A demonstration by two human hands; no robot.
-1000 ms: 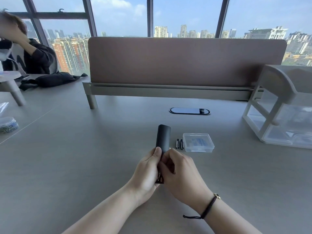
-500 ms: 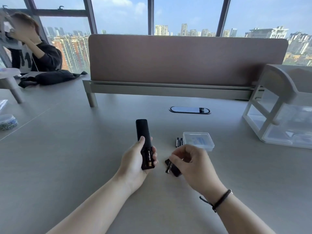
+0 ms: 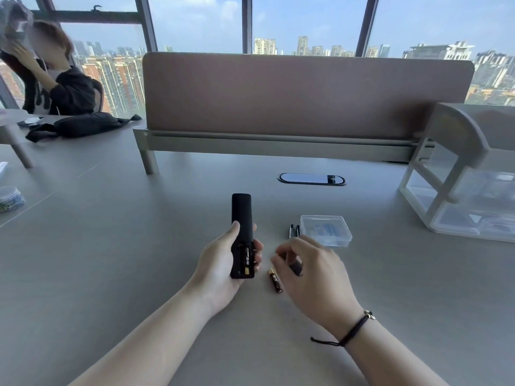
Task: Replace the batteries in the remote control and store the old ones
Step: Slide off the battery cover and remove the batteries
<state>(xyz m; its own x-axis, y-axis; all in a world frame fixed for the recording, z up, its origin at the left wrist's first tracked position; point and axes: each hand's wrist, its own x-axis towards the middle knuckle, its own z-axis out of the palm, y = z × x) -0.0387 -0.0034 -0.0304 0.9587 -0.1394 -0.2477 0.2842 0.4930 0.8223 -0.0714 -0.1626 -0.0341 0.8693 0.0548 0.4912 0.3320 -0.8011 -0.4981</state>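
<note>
Viewing from the head camera, the only view:
Remote control (image 3: 242, 218): black, held back-side up above the counter (image 3: 111, 260), far end pointing away from the person; battery bay at the near end uncovered.
Battery bay: one battery still seated on the right side, gold end toward the person; the left slot looks dark and empty, though this is small to judge.
Left hand (image 3: 223, 263): grip clamped around the lower half of the remote control, thumb along its left edge, fingers wrapped on the right.
Right hand (image 3: 306, 268): just right of the remote, fingers curled together around a dark piece that I take to be the battery cover (image 3: 295, 266); blurred, so not certain.
Old battery (image 3: 275, 280): brown with a gold end, lying on the counter between the two hands, under the right hand's fingertips, not touching the remote.
New batteries (image 3: 294, 231): two dark cells side by side on the counter, touching or just beside the clear box.
Clear box (image 3: 326, 229): lidded plastic case, beyond the right hand; likely store for the old cells.
Step in hand: emptying the bay; one cell out, one to go.
Doing it well: set the cover down apart from the cells, keep the remote level, lever the remaining battery up from its spring end, and keep old cells well apart from the new pair.
</note>
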